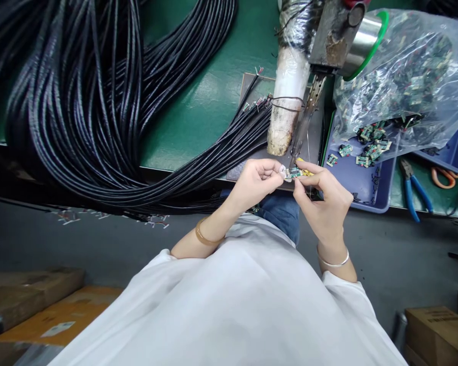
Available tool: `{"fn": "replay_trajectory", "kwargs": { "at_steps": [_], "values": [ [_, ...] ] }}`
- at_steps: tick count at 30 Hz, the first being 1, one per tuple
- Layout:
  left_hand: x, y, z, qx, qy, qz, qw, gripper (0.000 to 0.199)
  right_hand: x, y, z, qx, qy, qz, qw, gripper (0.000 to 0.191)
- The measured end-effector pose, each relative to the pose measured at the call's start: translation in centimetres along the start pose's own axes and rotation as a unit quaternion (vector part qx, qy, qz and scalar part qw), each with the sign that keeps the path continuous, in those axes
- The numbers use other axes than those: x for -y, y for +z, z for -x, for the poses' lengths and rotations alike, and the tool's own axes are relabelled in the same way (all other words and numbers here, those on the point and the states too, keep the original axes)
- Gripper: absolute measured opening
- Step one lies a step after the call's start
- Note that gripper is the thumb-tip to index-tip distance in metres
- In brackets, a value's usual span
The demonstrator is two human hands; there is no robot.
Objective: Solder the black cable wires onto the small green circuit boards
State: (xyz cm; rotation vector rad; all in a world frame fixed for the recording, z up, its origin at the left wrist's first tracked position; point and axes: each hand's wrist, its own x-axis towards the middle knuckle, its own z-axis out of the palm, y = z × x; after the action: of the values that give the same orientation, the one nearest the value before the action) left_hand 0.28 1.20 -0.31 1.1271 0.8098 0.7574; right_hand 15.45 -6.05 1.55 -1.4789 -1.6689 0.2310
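Observation:
A small green circuit board [294,173] is held level between both hands at the table's front edge. My left hand [257,180] is closed, its thumb and forefinger pinching the board's left end; something white covers one fingertip. My right hand [322,195] pinches the board's right side between thumb and fingers, beside a yellow part [306,173]. Right above the board, the thin metal tip of a soldering iron [304,122] points down at it; whether they touch I cannot tell. A white wrapped tube [286,101] hangs just left of the iron.
Thick bundles of black cable [99,127] cover the left, their stripped ends near the tube. Rightward, a blue tray [381,198] holds loose boards under a clear plastic bag [412,76]. Blue-handled pliers [414,190] and orange-handled scissors [442,178] lie beyond. Cardboard boxes [61,310] stand below.

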Motion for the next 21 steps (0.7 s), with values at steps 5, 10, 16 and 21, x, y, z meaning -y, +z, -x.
{"fn": "replay_trajectory", "kwargs": {
  "at_steps": [5, 10, 16, 21],
  "values": [
    [-0.12, 0.19, 0.14, 0.014, -0.006, 0.0, 1.0, 0.011, 0.1, -0.28, -0.2, 0.009, 0.027, -0.014, 0.999, 0.013],
    [-0.16, 0.46, 0.11, -0.001, 0.018, 0.007, 1.0, 0.01, 0.3, -0.28, -0.49, 0.01, 0.01, 0.002, 1.0, 0.012],
    [0.21, 0.59, 0.29, -0.014, 0.049, -0.018, 0.999, 0.01, 0.24, -0.21, -0.56, 0.013, 0.017, 0.009, 1.0, 0.011],
    [0.31, 0.62, 0.39, -0.016, 0.051, -0.027, 0.998, 0.01, 0.43, -0.01, -0.59, 0.007, 0.022, 0.012, 1.0, 0.01]
  ]
}}
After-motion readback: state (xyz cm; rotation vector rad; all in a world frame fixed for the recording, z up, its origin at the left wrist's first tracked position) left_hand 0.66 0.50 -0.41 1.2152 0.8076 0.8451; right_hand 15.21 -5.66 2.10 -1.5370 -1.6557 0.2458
